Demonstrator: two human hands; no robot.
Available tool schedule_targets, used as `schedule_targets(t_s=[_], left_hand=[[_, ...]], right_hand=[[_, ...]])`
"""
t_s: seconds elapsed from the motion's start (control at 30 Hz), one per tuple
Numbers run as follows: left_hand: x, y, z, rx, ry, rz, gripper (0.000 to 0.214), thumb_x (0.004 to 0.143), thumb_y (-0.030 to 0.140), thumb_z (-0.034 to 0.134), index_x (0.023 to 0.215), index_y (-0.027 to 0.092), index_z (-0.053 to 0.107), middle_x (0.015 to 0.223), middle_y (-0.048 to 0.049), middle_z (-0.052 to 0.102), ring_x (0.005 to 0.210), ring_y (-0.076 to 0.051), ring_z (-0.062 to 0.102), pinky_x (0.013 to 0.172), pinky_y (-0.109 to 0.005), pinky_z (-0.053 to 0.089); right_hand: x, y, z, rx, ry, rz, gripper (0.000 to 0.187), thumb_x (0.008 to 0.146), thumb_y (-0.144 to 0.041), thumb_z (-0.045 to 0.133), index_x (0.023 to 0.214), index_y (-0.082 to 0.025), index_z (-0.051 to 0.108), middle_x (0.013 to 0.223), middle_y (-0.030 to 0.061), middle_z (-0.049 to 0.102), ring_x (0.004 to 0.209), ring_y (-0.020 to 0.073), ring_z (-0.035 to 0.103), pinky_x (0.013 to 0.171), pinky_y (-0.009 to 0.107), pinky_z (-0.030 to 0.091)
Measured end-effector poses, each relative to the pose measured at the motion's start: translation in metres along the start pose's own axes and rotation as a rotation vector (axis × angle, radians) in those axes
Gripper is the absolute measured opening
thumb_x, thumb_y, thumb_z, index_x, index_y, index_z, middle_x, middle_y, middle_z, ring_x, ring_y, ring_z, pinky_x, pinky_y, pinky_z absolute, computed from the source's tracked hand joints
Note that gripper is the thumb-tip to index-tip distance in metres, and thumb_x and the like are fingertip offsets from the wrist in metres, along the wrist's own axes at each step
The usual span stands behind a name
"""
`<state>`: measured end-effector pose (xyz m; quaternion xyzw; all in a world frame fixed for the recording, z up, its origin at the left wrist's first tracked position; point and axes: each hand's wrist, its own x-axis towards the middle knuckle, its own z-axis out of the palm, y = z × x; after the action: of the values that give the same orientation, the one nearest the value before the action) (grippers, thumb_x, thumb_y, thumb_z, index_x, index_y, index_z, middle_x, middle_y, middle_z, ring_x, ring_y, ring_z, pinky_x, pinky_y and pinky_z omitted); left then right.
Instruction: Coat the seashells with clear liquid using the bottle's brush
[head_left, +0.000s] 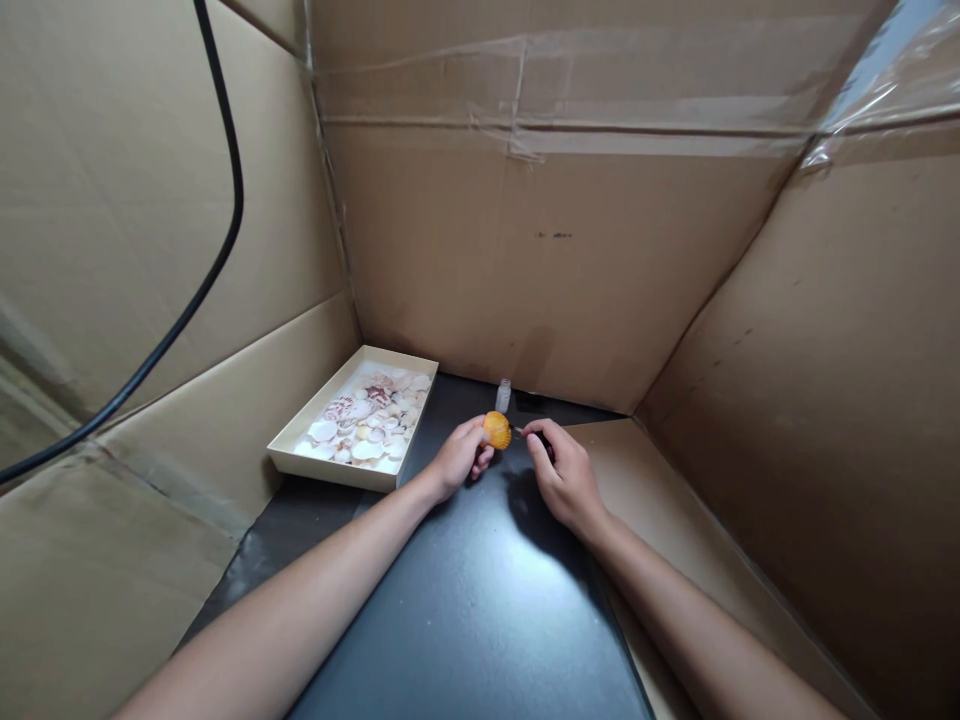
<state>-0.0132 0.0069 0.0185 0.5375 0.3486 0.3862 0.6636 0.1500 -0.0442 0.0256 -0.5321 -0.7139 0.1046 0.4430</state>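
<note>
My left hand (459, 460) pinches an orange scallop shell (497, 431) by its left edge, holding it up over the dark table. From the right, my right hand (564, 474) grips a small brush (517, 429) with a dark handle, mostly hidden by the fingers. Its thin tip is at the shell's right edge; whether they touch I cannot tell. Just behind the shell stands a small bottle (503, 397) with whitish contents and no cap on its neck.
A cream shallow box (334, 478) of pale and purplish shells (367, 420) sits at the left. Cardboard walls (480, 250) enclose the dark table (450, 620). A cardboard sheet (637, 470) lies at the right. A black cable (236, 190) hangs at the upper left.
</note>
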Motion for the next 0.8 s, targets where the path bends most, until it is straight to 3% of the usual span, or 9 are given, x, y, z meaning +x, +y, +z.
schedule_targets(t_s=[0.1, 0.27, 0.43, 0.63, 0.8], left_hand=[[0.0002, 0.0003, 0.0000, -0.016, -0.017, 0.001, 0.011, 0.076, 0.025, 0.041, 0.085, 0.018, 0.043, 0.048, 0.0087, 0.036, 0.038, -0.006, 0.029, 0.038, -0.016, 0.021], [-0.0002, 0.0018, 0.0004, -0.011, -0.022, 0.014, 0.011, 0.078, 0.027, 0.038, 0.084, 0.019, 0.043, 0.049, 0.0081, 0.036, 0.038, -0.006, 0.030, 0.038, -0.016, 0.022], [0.0006, 0.0013, 0.0004, 0.009, -0.032, 0.016, 0.010, 0.078, 0.025, 0.037, 0.084, 0.019, 0.043, 0.048, 0.0080, 0.036, 0.038, -0.007, 0.029, 0.038, -0.016, 0.021], [0.0012, 0.0005, 0.0000, -0.012, -0.028, 0.012, 0.009, 0.079, 0.026, 0.037, 0.084, 0.019, 0.041, 0.049, 0.0083, 0.035, 0.038, -0.006, 0.028, 0.039, -0.016, 0.022], [0.0004, 0.0016, 0.0001, 0.005, -0.030, 0.004, 0.009, 0.077, 0.024, 0.038, 0.084, 0.019, 0.041, 0.049, 0.0083, 0.035, 0.038, -0.006, 0.028, 0.039, -0.016, 0.021]], right_hand=[[-0.0012, -0.0012, 0.0004, 0.076, -0.058, -0.081, 0.020, 0.095, -0.031, 0.041, 0.097, -0.021, 0.058, 0.093, 0.0030, 0.064, 0.081, 0.0158, 0.058, 0.075, 0.026, 0.042], [0.0004, 0.0009, 0.0003, -0.001, -0.023, 0.012, 0.022, 0.096, -0.032, 0.039, 0.094, -0.021, 0.058, 0.090, 0.0032, 0.063, 0.083, 0.0175, 0.059, 0.077, 0.028, 0.041], [0.0008, 0.0004, 0.0004, 0.066, -0.056, -0.078, 0.023, 0.096, -0.033, 0.039, 0.095, -0.021, 0.059, 0.092, 0.0045, 0.064, 0.084, 0.0176, 0.059, 0.076, 0.028, 0.043], [0.0016, 0.0015, 0.0001, -0.004, 0.014, 0.035, 0.020, 0.093, -0.030, 0.042, 0.097, -0.021, 0.060, 0.092, 0.0032, 0.066, 0.075, 0.0164, 0.059, 0.070, 0.027, 0.042], [0.0007, -0.0002, 0.0008, 0.044, -0.038, -0.023, 0.020, 0.091, -0.030, 0.044, 0.099, -0.020, 0.059, 0.092, 0.0033, 0.066, 0.074, 0.0152, 0.059, 0.069, 0.026, 0.043]])
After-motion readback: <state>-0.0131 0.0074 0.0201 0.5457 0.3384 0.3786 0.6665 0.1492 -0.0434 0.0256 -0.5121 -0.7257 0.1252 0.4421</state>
